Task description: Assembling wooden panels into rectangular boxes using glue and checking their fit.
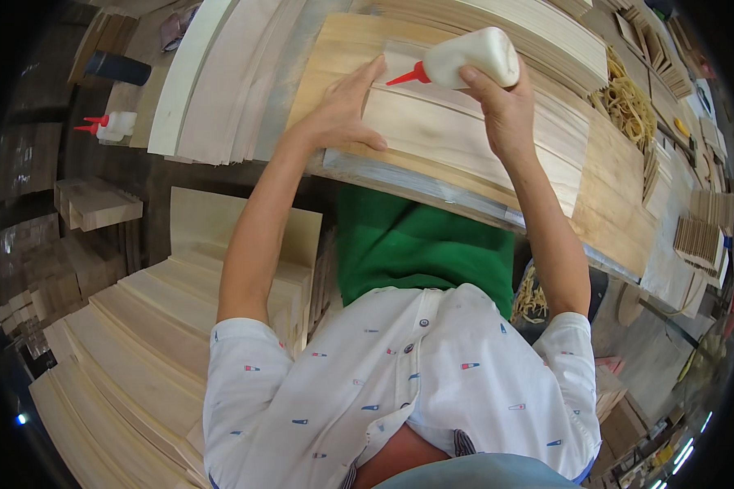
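Observation:
My right hand (pixel 507 110) is wrapped round a white glue bottle (pixel 465 59) with a red nozzle, tipped on its side above the wood. The nozzle points left, toward my left hand (pixel 347 106). That hand lies with thumb and fingers spread at the left end of several pale wooden strips (pixel 473 138). The strips lie side by side on a larger plywood board (pixel 612 183) on the workbench. Whether the nozzle tip touches the wood I cannot tell.
Stacked pale boards (pixel 538 33) line the far side, with more planks (pixel 236 81) at the left. Two red-tipped bottles (pixel 118 125) and a dark cylinder (pixel 118 68) are farther left. Rubber bands (pixel 624 98) lie in a heap at right. Long panels (pixel 147 318) are stacked lower left.

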`<action>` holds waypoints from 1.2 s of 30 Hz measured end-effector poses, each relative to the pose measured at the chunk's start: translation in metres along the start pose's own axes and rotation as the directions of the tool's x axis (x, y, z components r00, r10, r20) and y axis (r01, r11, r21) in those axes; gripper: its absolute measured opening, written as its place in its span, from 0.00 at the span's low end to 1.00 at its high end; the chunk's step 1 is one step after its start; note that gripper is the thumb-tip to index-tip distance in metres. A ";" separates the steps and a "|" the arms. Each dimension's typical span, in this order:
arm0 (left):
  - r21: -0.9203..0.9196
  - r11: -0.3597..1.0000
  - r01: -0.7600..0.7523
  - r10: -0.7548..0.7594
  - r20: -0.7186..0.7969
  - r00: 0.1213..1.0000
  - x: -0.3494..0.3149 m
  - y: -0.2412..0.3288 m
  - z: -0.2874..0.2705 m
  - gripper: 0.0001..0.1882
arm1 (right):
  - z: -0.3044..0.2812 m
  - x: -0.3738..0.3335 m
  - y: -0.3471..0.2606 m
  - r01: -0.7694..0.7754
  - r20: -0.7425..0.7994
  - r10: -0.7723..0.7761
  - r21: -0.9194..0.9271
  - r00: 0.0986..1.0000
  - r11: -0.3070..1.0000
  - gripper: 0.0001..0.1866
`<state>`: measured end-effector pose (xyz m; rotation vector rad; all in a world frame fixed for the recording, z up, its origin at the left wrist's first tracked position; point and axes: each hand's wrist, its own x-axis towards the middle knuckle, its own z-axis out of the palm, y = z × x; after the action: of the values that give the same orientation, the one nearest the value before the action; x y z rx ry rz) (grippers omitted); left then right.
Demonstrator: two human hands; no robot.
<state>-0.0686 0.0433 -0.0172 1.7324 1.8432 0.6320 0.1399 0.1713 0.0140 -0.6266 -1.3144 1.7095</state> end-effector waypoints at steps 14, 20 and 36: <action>0.034 0.999 -0.041 0.042 -0.027 0.999 0.002 -0.011 0.006 0.70 | 0.020 0.004 0.012 0.030 0.106 -0.011 -0.177 0.994 0.984 0.29; 0.024 1.000 -0.005 0.004 0.014 1.000 0.001 -0.004 0.002 0.66 | 0.008 -0.003 -0.002 0.030 0.079 -0.010 -0.261 0.997 0.965 0.28; 0.025 0.997 0.072 -0.073 0.025 0.997 0.002 0.013 -0.003 0.60 | -0.153 -0.048 -0.073 -0.012 -0.117 -0.030 -0.335 0.993 0.942 0.28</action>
<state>-0.0610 0.0467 -0.0068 1.6725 1.8939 0.5588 0.3099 0.2123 0.0287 -0.9035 -1.5317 1.4244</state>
